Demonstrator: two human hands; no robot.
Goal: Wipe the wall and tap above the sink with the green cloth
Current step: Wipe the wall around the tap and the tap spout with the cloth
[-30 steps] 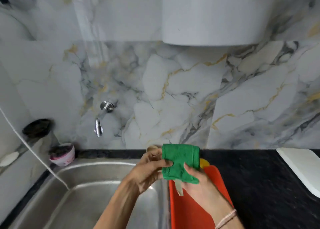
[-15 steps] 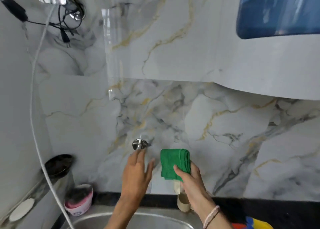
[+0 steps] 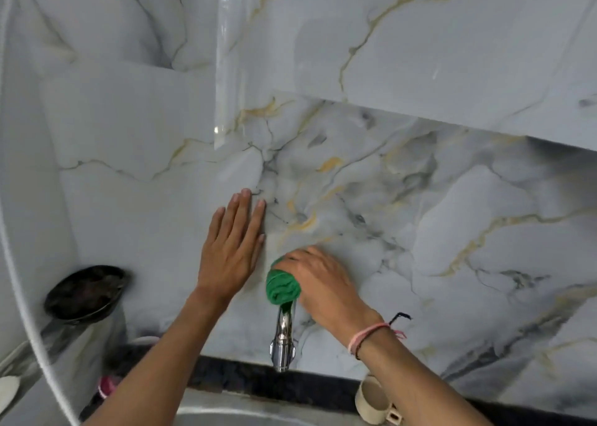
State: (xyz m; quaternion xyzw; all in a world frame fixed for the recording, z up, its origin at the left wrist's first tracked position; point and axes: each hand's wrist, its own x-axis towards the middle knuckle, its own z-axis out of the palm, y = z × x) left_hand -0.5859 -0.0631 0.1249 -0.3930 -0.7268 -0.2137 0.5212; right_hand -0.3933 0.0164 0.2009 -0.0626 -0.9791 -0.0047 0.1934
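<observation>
**Cloth on wall at tap root — wiping just under way**

Bunched green microfibre cloth (image 3: 283, 287) sits under the right hand (image 3: 324, 285), pressed to the grey-and-gold veined marble wall (image 3: 420, 199) right where the chrome wall tap (image 3: 283, 340) meets it. Right fingers (image 3: 300, 254) curl over the wad, clamping it against the tile; only its lower left edge shows past them.

Cloth looks folded into a thick roll, dry-looking nap, no visible soiling.

Left hand (image 3: 231, 251) flat on the wall just left of the cloth, fingers straight and together, gripping nothing; likely a brace.

Progress, as judged: early. Cloth covers one small patch at the tap base. Tap spout below the fingers is bare of cloth; the wide wall above and to the right shows no wipe marks either way. Steel sink rim (image 3: 232, 416) lies below the wrists.
</observation>
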